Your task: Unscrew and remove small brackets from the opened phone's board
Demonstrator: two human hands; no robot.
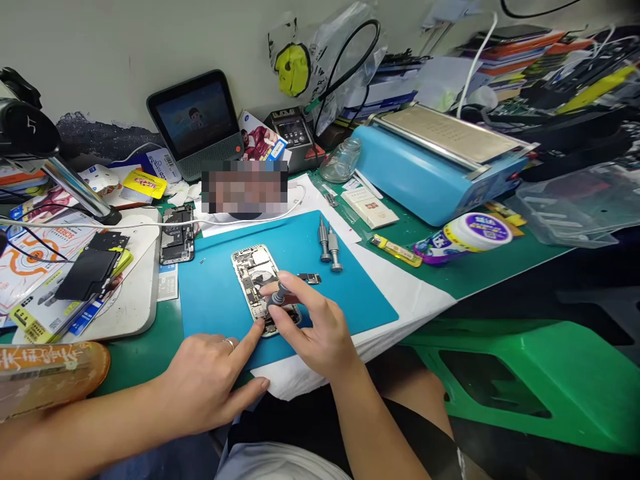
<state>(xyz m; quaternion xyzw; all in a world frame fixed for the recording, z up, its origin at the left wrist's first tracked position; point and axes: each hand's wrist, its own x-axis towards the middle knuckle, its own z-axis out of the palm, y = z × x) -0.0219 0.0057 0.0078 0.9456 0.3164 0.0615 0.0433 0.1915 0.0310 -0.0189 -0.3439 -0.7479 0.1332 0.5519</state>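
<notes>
An opened phone [243, 277] with bare inner parts lies on a blue work mat [210, 303]. My right hand [320, 333] pinches a short grey screwdriver [278, 297] between thumb and fingers, over the phone's lower half. The driver's tip is hidden from view. My left hand [205, 370] stretches its index finger to the phone's lower left edge and touches it; the thumb is apart and it holds nothing. Right of the phone lies a small dark circuit board [311, 279]. Two more screwdrivers, one [323, 243] beside the other [334, 252], stand near the mat's upper right.
Another opened phone [177, 237] lies left of the mat. A blue machine with a metal plate [425, 167], a white and purple tub [465, 239] and a glass jar [341, 160] stand to the right. A smart display [195, 120] is behind. A white cable [220, 221] crosses the table.
</notes>
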